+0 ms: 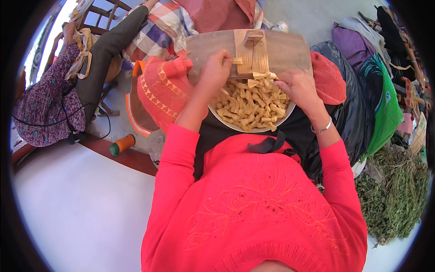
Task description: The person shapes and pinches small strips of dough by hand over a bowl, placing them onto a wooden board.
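My left hand (216, 68) is over the wooden board (210, 51), its thumb and fingertips pinched on a short yellow strip (237, 61). A wide bowl (217, 117) sits at my lap below the board, heaped with knotted yellow strips (251, 103) that look like tofu-skin knots. At the bowl's upper right, my right hand (299, 86) has its fingers on one knotted strip (266, 75), raised at the top of the pile. Its fingertips are partly hidden. A small upright wooden block (254, 37) stands on the board's pale crosspiece (252, 59).
Red cloths (163, 86) (328, 78) lie at both sides of the board. On the left, another person's sleeve (51, 95) shows near an orange spool (122, 144). A black plastic bag (346, 112), a green bag (387, 105) and dried plants (390, 193) are at the right.
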Action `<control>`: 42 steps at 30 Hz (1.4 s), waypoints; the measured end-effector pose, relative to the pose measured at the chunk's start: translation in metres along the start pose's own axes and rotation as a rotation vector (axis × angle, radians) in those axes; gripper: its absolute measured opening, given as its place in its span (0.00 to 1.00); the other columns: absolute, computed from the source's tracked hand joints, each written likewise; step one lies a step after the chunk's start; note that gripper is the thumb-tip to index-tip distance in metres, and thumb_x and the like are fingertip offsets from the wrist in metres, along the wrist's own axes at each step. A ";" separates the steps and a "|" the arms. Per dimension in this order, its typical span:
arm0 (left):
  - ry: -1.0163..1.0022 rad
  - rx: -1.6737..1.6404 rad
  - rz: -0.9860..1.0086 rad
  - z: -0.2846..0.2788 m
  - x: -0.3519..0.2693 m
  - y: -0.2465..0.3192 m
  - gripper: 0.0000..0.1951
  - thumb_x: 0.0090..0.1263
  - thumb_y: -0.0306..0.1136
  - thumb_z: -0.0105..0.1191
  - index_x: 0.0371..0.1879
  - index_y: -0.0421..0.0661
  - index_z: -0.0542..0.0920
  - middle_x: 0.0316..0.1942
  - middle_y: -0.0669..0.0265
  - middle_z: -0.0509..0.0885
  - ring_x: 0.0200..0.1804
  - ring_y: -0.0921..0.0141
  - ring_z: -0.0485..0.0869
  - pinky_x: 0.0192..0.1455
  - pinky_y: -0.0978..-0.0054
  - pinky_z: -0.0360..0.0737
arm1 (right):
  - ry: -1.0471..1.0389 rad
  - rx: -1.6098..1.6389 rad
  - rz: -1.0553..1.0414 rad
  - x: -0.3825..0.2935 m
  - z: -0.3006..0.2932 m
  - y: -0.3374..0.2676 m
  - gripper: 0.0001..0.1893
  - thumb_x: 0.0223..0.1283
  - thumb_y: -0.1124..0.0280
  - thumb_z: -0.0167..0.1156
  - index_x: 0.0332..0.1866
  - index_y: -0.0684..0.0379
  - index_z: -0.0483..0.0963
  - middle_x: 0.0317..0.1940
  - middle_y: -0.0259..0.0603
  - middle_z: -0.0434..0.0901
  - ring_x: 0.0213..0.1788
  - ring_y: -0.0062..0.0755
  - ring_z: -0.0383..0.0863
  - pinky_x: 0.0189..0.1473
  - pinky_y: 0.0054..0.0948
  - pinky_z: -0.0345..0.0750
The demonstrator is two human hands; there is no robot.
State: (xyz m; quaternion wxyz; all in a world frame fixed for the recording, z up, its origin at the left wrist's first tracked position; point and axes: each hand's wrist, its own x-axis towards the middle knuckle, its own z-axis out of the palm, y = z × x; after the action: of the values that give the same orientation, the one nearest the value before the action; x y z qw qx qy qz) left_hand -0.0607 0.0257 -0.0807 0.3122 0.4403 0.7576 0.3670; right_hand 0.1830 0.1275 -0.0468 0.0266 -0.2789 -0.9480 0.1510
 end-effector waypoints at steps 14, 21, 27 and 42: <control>-0.654 -0.815 -0.189 0.015 -0.072 0.057 0.11 0.70 0.31 0.54 0.49 0.43 0.76 0.24 0.76 0.75 0.25 0.84 0.74 0.28 0.87 0.71 | 0.371 0.407 0.101 -0.008 0.001 -0.035 0.15 0.62 0.62 0.60 0.23 0.61 0.73 0.17 0.48 0.75 0.20 0.48 0.78 0.21 0.37 0.72; -0.439 -0.439 0.252 0.008 -0.055 0.057 0.14 0.74 0.37 0.51 0.33 0.39 0.83 0.23 0.75 0.76 0.27 0.84 0.69 0.28 0.84 0.67 | -0.411 1.367 0.203 -0.038 -0.036 -0.089 0.08 0.65 0.71 0.57 0.35 0.63 0.81 0.15 0.25 0.67 0.17 0.17 0.65 0.20 0.22 0.64; -0.452 -1.079 0.049 0.022 -0.077 0.063 0.16 0.77 0.41 0.45 0.39 0.39 0.79 0.23 0.76 0.69 0.24 0.81 0.65 0.27 0.82 0.66 | 0.224 1.632 0.147 -0.020 -0.019 -0.086 0.11 0.69 0.72 0.54 0.49 0.64 0.80 0.23 0.25 0.75 0.22 0.15 0.70 0.25 0.20 0.70; -0.129 -0.356 0.282 0.054 -0.071 0.053 0.03 0.67 0.27 0.51 0.37 0.43 0.76 0.20 0.70 0.73 0.21 0.72 0.74 0.22 0.75 0.69 | 0.444 0.122 0.122 -0.015 -0.004 -0.054 0.08 0.60 0.63 0.60 0.32 0.55 0.77 0.23 0.40 0.76 0.28 0.44 0.77 0.30 0.35 0.73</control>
State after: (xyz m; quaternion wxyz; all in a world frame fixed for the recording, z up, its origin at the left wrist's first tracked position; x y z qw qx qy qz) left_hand 0.0353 -0.0048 -0.0555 0.3786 0.5021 0.5904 0.5059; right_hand 0.1674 0.0773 -0.0262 0.2422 -0.3602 -0.8893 0.1441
